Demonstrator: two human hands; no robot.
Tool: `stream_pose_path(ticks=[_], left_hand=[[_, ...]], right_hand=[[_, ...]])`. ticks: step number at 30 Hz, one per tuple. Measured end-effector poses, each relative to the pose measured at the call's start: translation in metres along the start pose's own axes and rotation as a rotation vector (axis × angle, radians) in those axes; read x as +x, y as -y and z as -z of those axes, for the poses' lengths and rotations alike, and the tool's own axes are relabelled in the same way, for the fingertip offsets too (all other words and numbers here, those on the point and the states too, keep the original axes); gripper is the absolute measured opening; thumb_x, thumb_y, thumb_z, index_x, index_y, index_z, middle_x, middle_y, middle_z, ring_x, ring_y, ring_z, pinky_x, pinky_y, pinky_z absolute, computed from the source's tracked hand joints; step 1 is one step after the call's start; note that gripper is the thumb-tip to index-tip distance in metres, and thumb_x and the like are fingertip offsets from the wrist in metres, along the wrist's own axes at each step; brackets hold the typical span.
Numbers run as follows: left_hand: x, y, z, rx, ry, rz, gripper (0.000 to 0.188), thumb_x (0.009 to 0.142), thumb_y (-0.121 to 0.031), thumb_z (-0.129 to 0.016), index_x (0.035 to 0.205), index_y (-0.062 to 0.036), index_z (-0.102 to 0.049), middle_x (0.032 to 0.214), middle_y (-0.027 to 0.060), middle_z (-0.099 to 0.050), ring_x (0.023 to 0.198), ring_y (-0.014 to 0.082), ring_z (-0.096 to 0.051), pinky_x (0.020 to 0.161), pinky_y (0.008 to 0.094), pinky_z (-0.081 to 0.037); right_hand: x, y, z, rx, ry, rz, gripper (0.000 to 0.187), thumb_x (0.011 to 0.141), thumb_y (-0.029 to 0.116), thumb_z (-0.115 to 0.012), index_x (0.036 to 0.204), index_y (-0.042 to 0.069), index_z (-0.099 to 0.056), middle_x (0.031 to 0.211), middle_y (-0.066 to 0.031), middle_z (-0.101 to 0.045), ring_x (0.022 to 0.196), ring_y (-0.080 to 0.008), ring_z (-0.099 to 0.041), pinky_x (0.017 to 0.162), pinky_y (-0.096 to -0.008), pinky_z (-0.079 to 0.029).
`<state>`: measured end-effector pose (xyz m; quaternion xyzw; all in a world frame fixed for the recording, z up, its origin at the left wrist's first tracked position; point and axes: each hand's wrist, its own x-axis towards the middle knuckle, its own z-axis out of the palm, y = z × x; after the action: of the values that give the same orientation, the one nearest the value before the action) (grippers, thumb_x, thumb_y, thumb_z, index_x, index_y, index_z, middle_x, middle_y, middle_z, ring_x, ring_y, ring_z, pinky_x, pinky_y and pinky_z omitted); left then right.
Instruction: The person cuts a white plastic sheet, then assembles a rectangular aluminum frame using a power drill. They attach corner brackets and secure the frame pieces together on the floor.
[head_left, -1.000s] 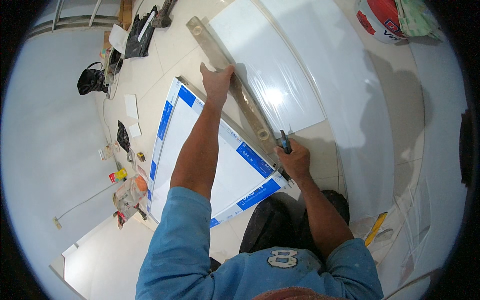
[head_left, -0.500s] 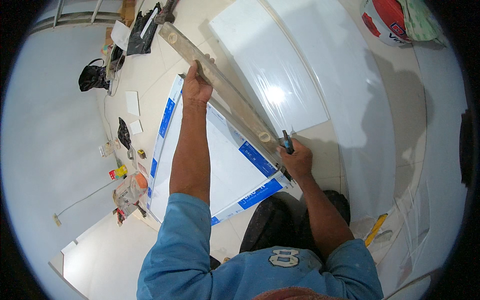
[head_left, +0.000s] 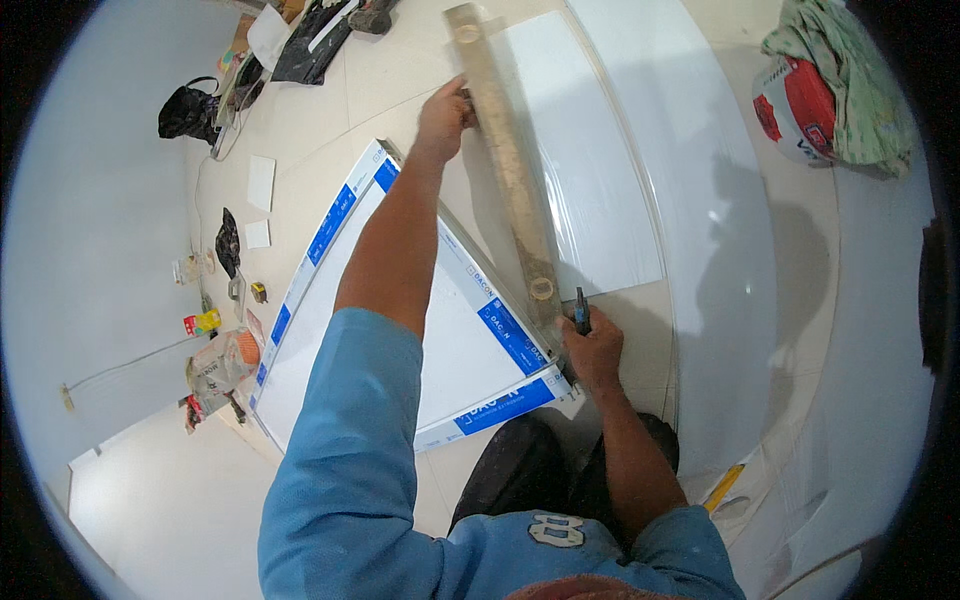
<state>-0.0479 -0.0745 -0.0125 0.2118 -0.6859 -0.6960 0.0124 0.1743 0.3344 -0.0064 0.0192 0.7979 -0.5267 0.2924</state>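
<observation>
A long, worn brown spirit level (head_left: 513,165) with round windows near both ends slants across the middle, held off the framed panel. My left hand (head_left: 443,118) is closed on its left edge, toward the far end; part of the fingers is hidden. Close to the level's near end, my right hand (head_left: 594,345) is closed around a small black tool with a blue part (head_left: 582,314), its tip pointing up. Whether this hand also grips the level, I cannot tell. Left of the level lies a white panel (head_left: 400,300) with its frame wrapped in blue-and-white protective tape (head_left: 510,330).
A film-covered white panel (head_left: 590,170) lies beyond the level, with a longer white sheet (head_left: 700,250) beside it. At the far right stands a red-and-white bucket (head_left: 800,110) draped with a green cloth (head_left: 850,95). A tape measure (head_left: 259,292) and bags lie left.
The spirit level's far end has swung right, away from the panel's frame, with my left hand moving up and right. My right hand stays near the level's near end with the tool.
</observation>
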Motion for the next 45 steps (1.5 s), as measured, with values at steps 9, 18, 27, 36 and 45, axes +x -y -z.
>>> stream_pose_path(ticks=[9, 18, 27, 36, 45], left_hand=[[0.019, 0.010, -0.012, 0.510, -0.413, -0.081, 0.038, 0.092, -0.013, -0.079, 0.130, -0.0151, -0.081, 0.088, 0.0128, -0.077, 0.063, 0.0224, -0.071, 0.061, 0.0355, -0.056], [0.031, 0.016, 0.011, 1.396, -1.011, -0.228, 0.035, 0.095, -0.024, -0.073, 0.119, 0.0012, -0.073, 0.107, 0.0235, -0.071, 0.103, 0.0383, -0.069, 0.102, 0.0495, -0.053], [-0.054, -0.022, -0.105, 0.950, -0.382, 0.161, 0.096, 0.073, -0.055, -0.092, 0.125, 0.0178, -0.057, 0.114, 0.0344, -0.069, 0.114, 0.0416, -0.071, 0.093, 0.0486, -0.061], [-0.048, -0.004, -0.055, 0.837, -0.448, 0.204, 0.053, 0.071, -0.038, -0.089, 0.087, 0.0106, -0.074, 0.083, 0.0221, -0.078, 0.076, 0.0330, -0.078, 0.072, 0.0442, -0.062], [-0.052, 0.000, -0.067, 0.705, -0.489, 0.134, 0.044, 0.074, -0.030, -0.090, 0.084, 0.0104, -0.075, 0.081, 0.0199, -0.076, 0.072, 0.0271, -0.076, 0.069, 0.0404, -0.061]], right_hand=[[0.000, -0.001, -0.001, -0.035, 0.043, -0.085, 0.025, 0.090, 0.026, -0.087, 0.095, 0.005, -0.074, 0.076, -0.0109, -0.072, 0.068, -0.0248, -0.069, 0.068, -0.0421, -0.055], [-0.002, 0.004, 0.001, 0.041, 0.045, -0.117, 0.021, 0.090, 0.022, -0.086, 0.097, 0.005, -0.075, 0.077, -0.0100, -0.072, 0.068, -0.0239, -0.069, 0.067, -0.0400, -0.055], [-0.002, 0.013, 0.004, -0.032, 0.030, -0.056, 0.022, 0.090, 0.022, -0.086, 0.092, 0.005, -0.073, 0.074, -0.0077, -0.070, 0.065, -0.0210, -0.066, 0.065, -0.0398, -0.054], [0.001, 0.001, 0.002, -0.058, -0.036, 0.085, 0.021, 0.092, 0.021, -0.084, 0.092, 0.004, -0.072, 0.071, -0.0053, -0.067, 0.064, -0.0182, -0.064, 0.063, -0.0381, -0.052], [0.000, -0.009, -0.003, 0.027, 0.036, -0.039, 0.023, 0.093, 0.027, -0.083, 0.095, 0.006, -0.073, 0.076, -0.0087, -0.071, 0.068, -0.0238, -0.070, 0.067, -0.0410, -0.056]])
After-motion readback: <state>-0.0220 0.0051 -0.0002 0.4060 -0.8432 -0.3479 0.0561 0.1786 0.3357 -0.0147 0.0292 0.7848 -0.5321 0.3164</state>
